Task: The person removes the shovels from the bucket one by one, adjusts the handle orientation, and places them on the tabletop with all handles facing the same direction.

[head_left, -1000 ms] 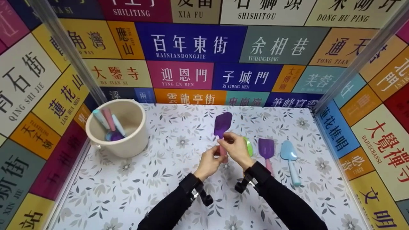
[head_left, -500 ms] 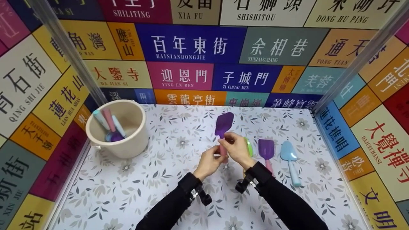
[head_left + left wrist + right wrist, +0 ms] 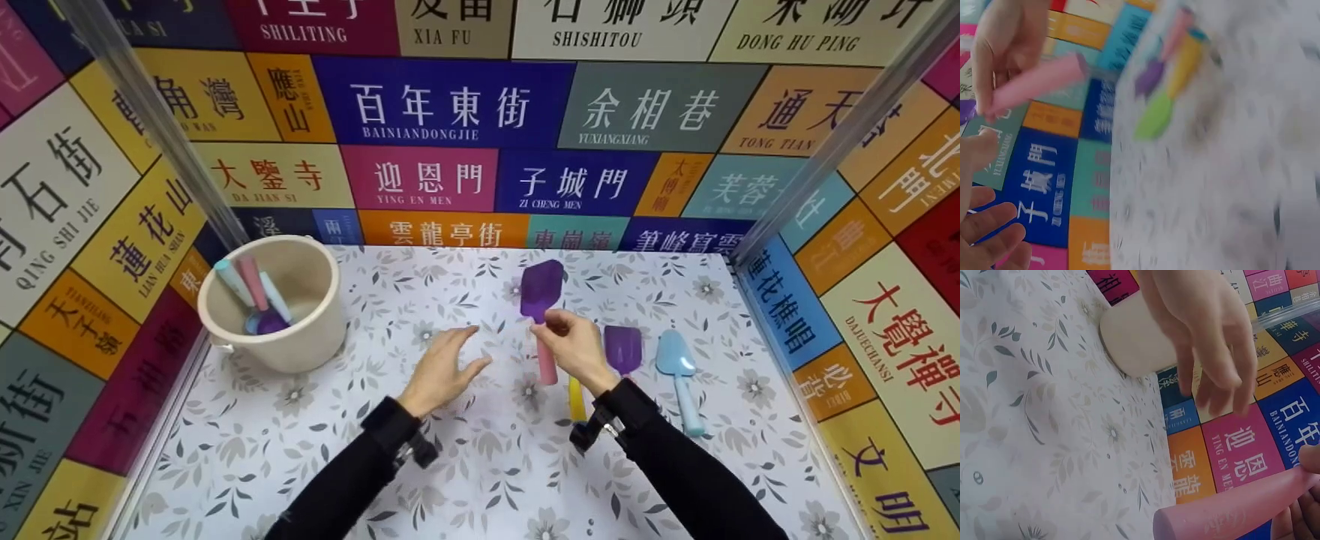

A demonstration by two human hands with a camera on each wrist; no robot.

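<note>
My right hand pinches a toy shovel near where its purple blade meets the pink handle. The blade points away from me and the handle end hangs free below the fingers. In the right wrist view the pink handle stretches across the bottom right. My left hand is apart from the shovel, left of it, with fingers spread and holding nothing. Just right of the right hand lies another purple toy shovel, its handle mostly hidden by the arm. A yellow handle shows beside the right wrist.
A light blue toy shovel lies farther right. At the back left stands a cream bucket with several shovels in it, pink and pale blue handles up. Printed panels wall the floral-covered table on three sides. A green blade shows in the left wrist view.
The left hand has let go of the pink handle and moved left, its fingers opening. The right hand has shifted slightly right with the shovel.
</note>
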